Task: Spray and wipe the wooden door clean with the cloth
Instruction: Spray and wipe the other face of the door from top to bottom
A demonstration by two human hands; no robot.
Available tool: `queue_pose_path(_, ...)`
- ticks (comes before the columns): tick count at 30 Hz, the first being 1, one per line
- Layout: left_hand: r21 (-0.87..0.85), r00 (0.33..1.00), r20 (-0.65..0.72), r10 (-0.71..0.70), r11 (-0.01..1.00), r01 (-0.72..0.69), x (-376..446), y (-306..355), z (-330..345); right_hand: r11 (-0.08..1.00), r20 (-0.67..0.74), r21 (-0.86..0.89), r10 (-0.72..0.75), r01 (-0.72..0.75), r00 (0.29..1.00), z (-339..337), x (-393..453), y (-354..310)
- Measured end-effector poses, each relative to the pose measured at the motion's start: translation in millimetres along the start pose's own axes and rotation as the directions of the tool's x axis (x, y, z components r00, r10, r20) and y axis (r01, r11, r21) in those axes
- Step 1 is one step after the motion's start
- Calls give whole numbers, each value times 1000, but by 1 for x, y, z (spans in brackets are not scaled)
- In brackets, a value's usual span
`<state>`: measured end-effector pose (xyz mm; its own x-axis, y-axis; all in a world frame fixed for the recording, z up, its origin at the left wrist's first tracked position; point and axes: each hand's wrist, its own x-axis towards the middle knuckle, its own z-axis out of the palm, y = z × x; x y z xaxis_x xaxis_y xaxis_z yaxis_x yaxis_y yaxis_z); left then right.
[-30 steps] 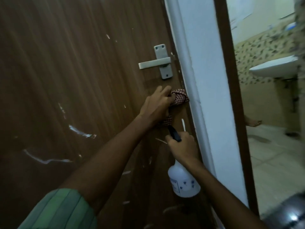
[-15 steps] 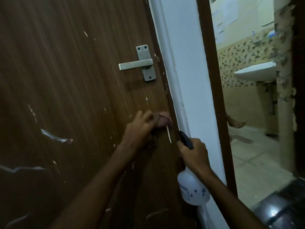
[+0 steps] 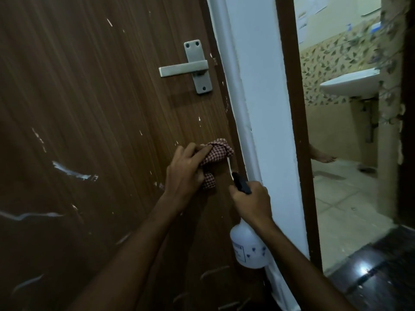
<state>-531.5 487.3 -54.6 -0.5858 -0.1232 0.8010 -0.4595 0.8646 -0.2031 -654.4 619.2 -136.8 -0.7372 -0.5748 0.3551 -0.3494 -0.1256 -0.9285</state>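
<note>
The dark brown wooden door (image 3: 94, 104) fills the left of the view and carries white streaks and specks. A silver lever handle (image 3: 193, 68) sits near its right edge. My left hand (image 3: 186, 171) presses a red-and-white checked cloth (image 3: 216, 152) flat against the door below the handle, close to the door's edge. My right hand (image 3: 250, 204) grips the neck of a white spray bottle (image 3: 248, 249) just right of the cloth. The bottle's black nozzle sticks out above my fingers and its body hangs below my wrist.
A white door frame (image 3: 262, 108) runs down beside the door. Through the open doorway on the right are a white washbasin (image 3: 350, 85), patterned wall tiles, a pale tiled floor and a person's bare foot (image 3: 323, 156). Dark glossy floor (image 3: 377, 272) lies at the bottom right.
My left hand slid the cloth down the door from just under the handle, and now holds it lower near the edge. The right hand kept the bottle beside it. The view shifted.
</note>
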Motion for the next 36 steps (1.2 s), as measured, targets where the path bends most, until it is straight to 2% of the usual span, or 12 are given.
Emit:
queue_pose_path(4,-41,998,-44,-49,998,48,-2,4,6,1000,-23,-18,-21,21,1000,-7,3,7)
queue_pose_path(7,-13,999,-26,-39,999,39,-4,8,12,999,-2,-29,-30,30,1000,-6,-2,15)
queue_pose_path(11,112,982,92,167,978,-177,0,3,1,995,70,-24,-94,96,993,8,-9,10)
queue_pose_path(12,127,979,102,177,974,-189,-1,-4,-9,993,101,-20,-114,117,988,14,-11,2)
queue_pose_path(14,147,994,29,110,983,-113,-2,-23,-29,987,143,1,-158,160,977,26,-12,-14)
queue_pose_path(16,126,994,-106,-10,992,23,-8,-45,-48,978,175,24,-206,205,963,40,-12,-32)
queue_pose_path(19,104,956,-249,-154,977,185,-26,-78,-77,954,262,40,-296,297,918,68,-18,-65)
queue_pose_path(21,82,926,-316,-204,967,241,-39,-94,-94,940,308,46,-335,337,891,87,-25,-85)
queue_pose_path(28,80,794,-470,-385,877,473,-89,-150,-156,900,426,114,-426,420,798,157,-59,-151)
queue_pose_path(30,42,738,-512,-440,845,532,-102,-165,-168,891,443,119,-443,439,779,170,-68,-162)
queue_pose_path(33,-64,580,-593,-559,750,658,-136,-192,-189,883,468,127,-455,452,758,190,-82,-176)
queue_pose_path(36,-183,361,-674,-645,619,764,-177,-220,-206,880,482,132,-458,456,747,208,-96,-183)
